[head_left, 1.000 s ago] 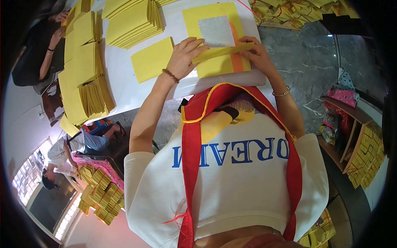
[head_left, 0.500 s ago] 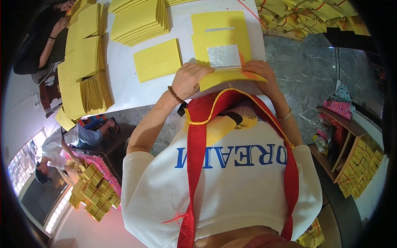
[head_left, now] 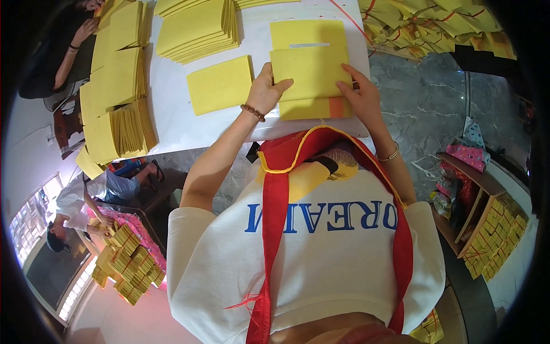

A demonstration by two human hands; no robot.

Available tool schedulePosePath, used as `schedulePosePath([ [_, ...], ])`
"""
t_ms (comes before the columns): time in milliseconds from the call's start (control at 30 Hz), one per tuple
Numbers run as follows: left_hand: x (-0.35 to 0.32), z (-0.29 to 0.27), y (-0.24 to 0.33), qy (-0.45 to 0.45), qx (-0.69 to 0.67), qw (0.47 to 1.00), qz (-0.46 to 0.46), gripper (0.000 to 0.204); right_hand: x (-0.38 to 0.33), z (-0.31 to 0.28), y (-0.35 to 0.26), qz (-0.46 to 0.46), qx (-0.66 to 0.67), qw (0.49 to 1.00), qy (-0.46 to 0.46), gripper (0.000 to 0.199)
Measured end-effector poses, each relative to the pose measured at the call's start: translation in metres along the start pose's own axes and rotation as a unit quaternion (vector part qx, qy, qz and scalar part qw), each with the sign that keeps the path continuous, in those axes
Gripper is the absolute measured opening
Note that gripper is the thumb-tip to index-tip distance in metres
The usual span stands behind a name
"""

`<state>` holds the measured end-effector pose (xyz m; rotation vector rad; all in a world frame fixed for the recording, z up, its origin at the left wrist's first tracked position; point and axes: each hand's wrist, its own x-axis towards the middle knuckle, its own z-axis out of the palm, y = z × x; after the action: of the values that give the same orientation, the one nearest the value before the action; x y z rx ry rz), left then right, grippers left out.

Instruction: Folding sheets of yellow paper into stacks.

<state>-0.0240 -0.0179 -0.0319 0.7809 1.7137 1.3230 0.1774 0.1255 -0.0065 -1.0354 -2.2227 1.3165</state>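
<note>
Folded yellow paper [head_left: 309, 71] lies on the table's near part, in front of my body. My left hand [head_left: 267, 92] grips its left edge, thumb on top and fingers along the side. On the opposite edge my right hand [head_left: 362, 96] holds it, with the thumb and forefinger at the rim. Below the fold, a lower strip of the paper shows an orange band [head_left: 336, 108] at its right end. Beyond it lies more yellow paper [head_left: 308, 33], with a narrow pale gap between. A flat yellow packet [head_left: 220, 85] rests to the left of my left hand.
Stacks of yellow paper [head_left: 197, 28] stand on the white table [head_left: 169, 109], with more along its left side [head_left: 114, 74]. A person's hand [head_left: 86, 28] is at the far left. Another person [head_left: 80, 200] handles yellow bundles [head_left: 129, 258]. Tied yellow bundles [head_left: 424, 23] lie far right.
The near flap has been folded away from me over the silver square, which is now hidden. Both hands have moved from the near edge to the paper's sides.
</note>
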Motion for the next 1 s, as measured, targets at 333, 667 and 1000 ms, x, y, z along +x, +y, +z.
schedulePosePath([
  [333,0.002,0.002,0.013,0.029,0.007,0.998,-0.048,0.049,0.001,0.008,0.003,0.019,-0.03,0.999,0.03,0.043],
  [667,-0.024,0.018,0.07,0.145,0.466,0.813,0.318,0.049,0.002,0.01,0.003,0.021,-0.044,0.998,0.046,0.043],
  [1000,0.011,0.058,0.024,0.003,0.513,0.805,0.297,0.054,0.002,0.008,-0.007,0.06,-0.068,0.996,0.027,0.041],
])
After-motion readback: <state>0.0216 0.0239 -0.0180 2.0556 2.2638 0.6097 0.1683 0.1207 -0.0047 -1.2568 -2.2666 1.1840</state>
